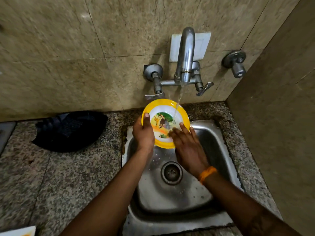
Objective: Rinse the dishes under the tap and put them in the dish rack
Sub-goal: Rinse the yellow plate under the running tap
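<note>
Left hand (143,133) grips the yellow plate (165,123) by its left rim over the sink's (213,150) back edge, under the tap (185,53), while the right hand's (187,147) flat fingers rub its face.

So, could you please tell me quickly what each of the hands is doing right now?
Left hand: grips the rim of the yellow plate, thumb on top.
Right hand: open, straight fingers rubbing the plate's face under the running tap.

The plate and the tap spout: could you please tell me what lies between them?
In the head view, only a stream of running water spans the gap, falling from the tap spout onto the plate, which the left hand holds.
</note>
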Available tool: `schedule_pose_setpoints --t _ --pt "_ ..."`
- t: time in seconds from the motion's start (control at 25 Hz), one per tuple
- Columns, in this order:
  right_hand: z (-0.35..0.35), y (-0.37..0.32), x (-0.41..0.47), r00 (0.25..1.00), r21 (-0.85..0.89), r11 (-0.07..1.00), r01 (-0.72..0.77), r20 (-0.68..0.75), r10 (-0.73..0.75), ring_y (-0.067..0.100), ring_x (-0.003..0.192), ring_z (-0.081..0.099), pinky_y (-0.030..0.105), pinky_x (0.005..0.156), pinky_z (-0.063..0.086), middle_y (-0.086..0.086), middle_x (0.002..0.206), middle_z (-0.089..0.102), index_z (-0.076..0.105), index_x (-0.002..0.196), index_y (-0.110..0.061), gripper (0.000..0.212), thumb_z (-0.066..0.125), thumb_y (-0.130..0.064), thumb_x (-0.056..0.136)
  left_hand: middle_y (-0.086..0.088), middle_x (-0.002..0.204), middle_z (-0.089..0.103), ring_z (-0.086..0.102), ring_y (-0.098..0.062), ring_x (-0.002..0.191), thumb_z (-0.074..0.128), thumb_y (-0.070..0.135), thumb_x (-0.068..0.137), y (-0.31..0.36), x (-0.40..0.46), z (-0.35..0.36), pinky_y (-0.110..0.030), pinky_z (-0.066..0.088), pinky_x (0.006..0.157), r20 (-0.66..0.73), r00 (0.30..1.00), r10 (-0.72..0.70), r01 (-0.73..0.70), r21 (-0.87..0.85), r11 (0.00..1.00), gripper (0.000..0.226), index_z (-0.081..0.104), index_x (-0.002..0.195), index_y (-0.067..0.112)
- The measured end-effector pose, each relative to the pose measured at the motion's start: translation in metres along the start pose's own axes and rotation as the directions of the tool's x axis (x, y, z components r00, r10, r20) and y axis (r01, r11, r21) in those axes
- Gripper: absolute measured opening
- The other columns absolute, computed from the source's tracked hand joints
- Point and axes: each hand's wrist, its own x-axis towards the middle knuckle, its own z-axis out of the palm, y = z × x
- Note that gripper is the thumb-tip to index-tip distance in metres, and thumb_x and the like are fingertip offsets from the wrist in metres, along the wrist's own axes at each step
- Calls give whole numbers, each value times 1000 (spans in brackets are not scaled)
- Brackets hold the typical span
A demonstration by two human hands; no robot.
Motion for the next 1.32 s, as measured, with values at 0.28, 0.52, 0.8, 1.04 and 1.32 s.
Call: schedule_pose_setpoints --t 0.28,0.52,0.8,1.04,1.32 --pt "-13 -7 23 986 -146 986 -80 130 100 35 147 41 50 126 21 13 139 63 60 138 -12 51 41 -6 91 3 111 77 75 -22 98 74 23 92 -22 -38 -9 -47 63 75 92 969 -229 246 -294 924 56 50 141 36" --pt "1 -24 6 974 -11 977 215 82 -213 33 132 57 45 117 39 15 140 62 60 139 -9 57 60 -2 83 -9 125 69 66 -34 116 54 17 103 -39 -23 -21 -49 55 98 -80 996 -43 45 17 999 28 59 130 16" --pt "-3 -25 10 976 -96 995 15 216 7 32 155 24 60 124 16 11 158 44 41 153 -14 70 54 -30 86 -16 127 68 67 -37 113 55 27 104 -18 7 -23 -56 58 92 -30 991 -132 134 72 988 35 60 135 10" --pt "-17 -12 2 989 285 949 -133 104 107 23 158 9 45 127 12 6 170 17 19 162 -18 78 48 -56 101 -10 116 73 69 -35 109 59 31 100 -36 14 -34 -40 59 85 37 998 -56 53 91 994 24 69 117 17" --pt "-29 4 22 728 823 198 -532 325 604 31 109 68 53 86 60 5 114 71 61 124 -23 36 54 -1 97 -11 129 68 66 -35 113 50 50 93 -29 17 -19 -48 55 93 375 926 46 -293 634 715 40 57 129 35"
